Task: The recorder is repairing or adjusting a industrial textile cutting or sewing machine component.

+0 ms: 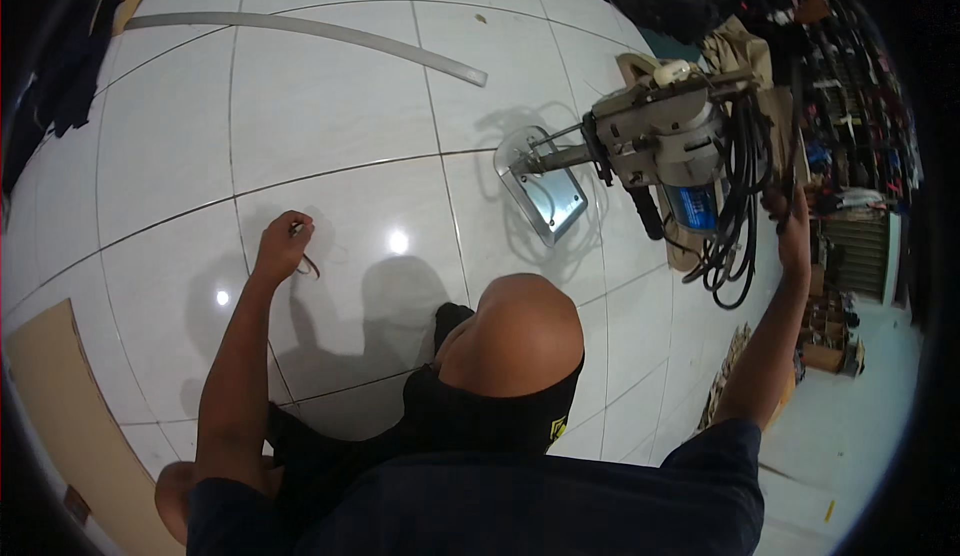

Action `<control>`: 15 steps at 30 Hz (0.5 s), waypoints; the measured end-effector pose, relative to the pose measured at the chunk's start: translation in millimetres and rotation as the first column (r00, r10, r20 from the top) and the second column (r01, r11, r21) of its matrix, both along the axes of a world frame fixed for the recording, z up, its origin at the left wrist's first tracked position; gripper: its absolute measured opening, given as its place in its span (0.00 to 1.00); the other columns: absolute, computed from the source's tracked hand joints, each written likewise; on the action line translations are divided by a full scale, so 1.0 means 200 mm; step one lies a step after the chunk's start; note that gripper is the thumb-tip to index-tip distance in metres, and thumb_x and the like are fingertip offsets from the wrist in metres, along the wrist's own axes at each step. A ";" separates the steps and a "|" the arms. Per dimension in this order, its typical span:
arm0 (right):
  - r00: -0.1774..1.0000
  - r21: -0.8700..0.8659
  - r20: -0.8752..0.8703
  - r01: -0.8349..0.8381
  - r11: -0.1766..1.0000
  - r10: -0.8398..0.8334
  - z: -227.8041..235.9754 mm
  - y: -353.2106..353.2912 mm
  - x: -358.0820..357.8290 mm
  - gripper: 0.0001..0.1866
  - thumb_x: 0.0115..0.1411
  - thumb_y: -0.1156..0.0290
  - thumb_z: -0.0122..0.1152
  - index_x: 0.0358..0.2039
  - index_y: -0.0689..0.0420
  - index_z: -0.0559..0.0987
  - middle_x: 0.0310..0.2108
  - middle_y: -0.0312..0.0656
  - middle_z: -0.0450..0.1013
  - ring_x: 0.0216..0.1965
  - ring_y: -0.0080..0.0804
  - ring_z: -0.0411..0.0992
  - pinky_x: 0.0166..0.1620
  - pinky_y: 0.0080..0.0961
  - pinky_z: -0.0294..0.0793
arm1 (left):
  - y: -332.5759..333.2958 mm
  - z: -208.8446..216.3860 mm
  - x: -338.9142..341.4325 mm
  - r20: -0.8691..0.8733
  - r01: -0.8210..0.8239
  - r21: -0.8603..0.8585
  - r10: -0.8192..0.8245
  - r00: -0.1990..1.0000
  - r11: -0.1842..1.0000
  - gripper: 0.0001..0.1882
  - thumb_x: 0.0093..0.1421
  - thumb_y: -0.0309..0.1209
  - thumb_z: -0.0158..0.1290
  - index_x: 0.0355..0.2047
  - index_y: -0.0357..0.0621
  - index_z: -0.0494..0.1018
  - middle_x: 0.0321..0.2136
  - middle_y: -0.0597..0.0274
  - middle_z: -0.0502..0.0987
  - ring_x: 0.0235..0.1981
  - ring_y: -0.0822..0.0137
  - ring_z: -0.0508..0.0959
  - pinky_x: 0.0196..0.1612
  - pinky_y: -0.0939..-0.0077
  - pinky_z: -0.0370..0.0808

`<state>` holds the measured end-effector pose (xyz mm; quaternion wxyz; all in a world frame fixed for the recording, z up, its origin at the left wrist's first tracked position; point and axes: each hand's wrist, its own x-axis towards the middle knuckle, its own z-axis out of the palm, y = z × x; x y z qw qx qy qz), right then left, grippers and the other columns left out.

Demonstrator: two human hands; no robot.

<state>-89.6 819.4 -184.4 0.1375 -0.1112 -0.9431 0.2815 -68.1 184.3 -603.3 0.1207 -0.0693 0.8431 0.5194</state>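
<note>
Rubber band (308, 264) — left hand (284, 244) pinching.

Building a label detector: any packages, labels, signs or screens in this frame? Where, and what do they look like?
Label: on the motor of the cutting machine standing on the floor, near the right hand; blue, wraps the cylinder.
Cartons: far right, by the shelving; brown, boxy, too small to detail.
Cardboard sheet: lower left on the floor; flat, tan, no label visible.
No screens or signs visible.
</note>
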 end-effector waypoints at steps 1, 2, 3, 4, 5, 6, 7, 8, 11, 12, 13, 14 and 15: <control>1.000 0.010 0.000 -0.025 1.000 0.025 -0.01 -0.02 -0.04 0.21 0.60 0.61 0.58 0.48 0.61 0.70 0.33 0.34 0.69 0.31 0.20 0.65 0.37 0.22 0.66 | -0.03 -0.05 0.02 -0.056 0.003 0.007 -0.003 0.998 1.000 0.11 0.57 0.33 0.54 0.35 0.37 0.75 0.30 0.56 0.79 0.31 0.67 0.77 0.38 0.75 0.72; 0.999 0.107 0.037 -0.029 0.994 0.026 -0.02 -0.07 -0.09 0.21 0.59 0.60 0.58 0.48 0.61 0.70 0.32 0.34 0.69 0.31 0.21 0.65 0.36 0.22 0.66 | -0.03 -0.05 0.01 -0.054 0.021 0.015 -0.020 0.998 1.000 0.11 0.57 0.33 0.54 0.35 0.37 0.75 0.30 0.56 0.79 0.31 0.67 0.77 0.38 0.75 0.72; 0.997 0.085 0.054 0.048 0.995 -0.052 -0.03 -0.20 -0.12 0.20 0.59 0.61 0.59 0.46 0.61 0.70 0.29 0.33 0.68 0.28 0.19 0.63 0.33 0.19 0.64 | -0.05 -0.01 0.01 0.024 0.037 -0.001 -0.037 0.999 0.999 0.11 0.57 0.33 0.54 0.35 0.37 0.75 0.29 0.57 0.79 0.31 0.68 0.77 0.37 0.75 0.72; 0.998 0.011 0.032 0.051 0.999 -0.052 -0.01 -0.14 -0.09 0.19 0.59 0.58 0.60 0.43 0.59 0.71 0.25 0.31 0.67 0.26 0.17 0.62 0.30 0.17 0.61 | 0.00 0.00 0.04 0.104 0.051 0.002 -0.051 0.993 0.999 0.11 0.58 0.33 0.54 0.35 0.38 0.75 0.28 0.58 0.78 0.30 0.69 0.76 0.37 0.75 0.72; 0.996 -0.008 -0.026 0.088 0.996 -0.089 -0.05 -0.18 -0.10 0.20 0.59 0.56 0.60 0.42 0.59 0.72 0.24 0.30 0.66 0.25 0.16 0.61 0.29 0.17 0.59 | -0.02 -0.04 0.05 0.015 0.051 0.027 -0.052 0.999 0.998 0.10 0.58 0.33 0.54 0.35 0.38 0.75 0.25 0.61 0.76 0.28 0.72 0.73 0.34 0.76 0.70; 0.987 -0.014 -0.090 0.130 0.991 -0.130 -0.06 -0.21 -0.09 0.20 0.59 0.54 0.61 0.40 0.58 0.73 0.23 0.29 0.65 0.24 0.15 0.60 0.28 0.16 0.57 | 0.01 -0.05 0.03 0.006 0.054 0.042 -0.055 0.998 0.998 0.10 0.58 0.33 0.54 0.35 0.38 0.75 0.25 0.61 0.76 0.28 0.72 0.73 0.34 0.76 0.70; 0.975 0.075 -0.106 0.201 0.977 -0.193 -0.06 -0.12 -0.12 0.22 0.58 0.53 0.62 0.40 0.60 0.74 0.26 0.33 0.69 0.27 0.19 0.64 0.32 0.18 0.62 | 0.04 -0.07 0.02 -0.029 0.042 0.077 -0.039 0.999 0.996 0.10 0.58 0.33 0.54 0.35 0.38 0.75 0.24 0.62 0.75 0.27 0.72 0.72 0.33 0.76 0.69; 0.974 0.076 -0.108 0.208 0.975 -0.200 -0.07 -0.15 -0.12 0.22 0.58 0.53 0.62 0.40 0.60 0.74 0.26 0.33 0.69 0.27 0.19 0.64 0.32 0.18 0.62 | 0.04 -0.07 0.01 -0.059 0.034 0.099 -0.029 0.998 0.995 0.10 0.59 0.33 0.53 0.35 0.38 0.75 0.24 0.63 0.75 0.26 0.73 0.71 0.32 0.76 0.69; 0.951 0.473 -0.293 0.053 0.880 0.100 -0.13 -0.19 -0.14 0.21 0.59 0.59 0.62 0.44 0.63 0.73 0.37 0.39 0.73 0.37 0.27 0.69 0.45 0.21 0.66 | 0.05 -0.11 0.00 -0.088 0.089 0.180 -0.074 0.993 0.980 0.11 0.59 0.33 0.53 0.35 0.37 0.75 0.25 0.61 0.76 0.27 0.73 0.72 0.33 0.77 0.69; 0.953 0.481 -0.288 0.054 0.875 0.099 -0.11 -0.19 -0.16 0.21 0.59 0.59 0.62 0.44 0.63 0.73 0.37 0.39 0.73 0.37 0.27 0.69 0.45 0.21 0.66 | 0.07 -0.12 0.00 -0.085 0.093 0.189 -0.078 0.993 0.978 0.11 0.59 0.33 0.53 0.35 0.37 0.75 0.25 0.61 0.76 0.27 0.73 0.72 0.33 0.77 0.69; 0.941 0.345 -0.289 -0.068 0.936 0.175 -0.08 -0.18 -0.17 0.19 0.60 0.61 0.62 0.44 0.63 0.73 0.38 0.39 0.74 0.38 0.26 0.69 0.45 0.21 0.65 | 0.08 -0.12 -0.01 -0.113 0.068 0.234 -0.042 0.993 0.970 0.11 0.59 0.33 0.53 0.36 0.37 0.75 0.26 0.61 0.76 0.27 0.72 0.72 0.34 0.77 0.70; 0.925 0.187 -0.291 -0.196 0.963 0.245 -0.08 -0.16 -0.17 0.18 0.60 0.63 0.61 0.44 0.63 0.73 0.38 0.39 0.74 0.39 0.25 0.69 0.46 0.20 0.65 | 0.10 -0.11 0.02 -0.127 0.040 0.271 -0.006 0.992 0.962 0.11 0.59 0.33 0.52 0.36 0.37 0.75 0.27 0.61 0.76 0.27 0.71 0.72 0.34 0.76 0.70; 0.930 0.186 -0.282 -0.190 0.964 0.237 -0.07 -0.17 -0.16 0.18 0.60 0.63 0.61 0.44 0.63 0.73 0.38 0.39 0.74 0.39 0.25 0.69 0.46 0.20 0.65 | 0.14 -0.05 0.05 -0.111 -0.011 0.243 0.039 0.993 0.970 0.10 0.59 0.32 0.52 0.37 0.39 0.75 0.27 0.61 0.76 0.27 0.72 0.72 0.33 0.77 0.70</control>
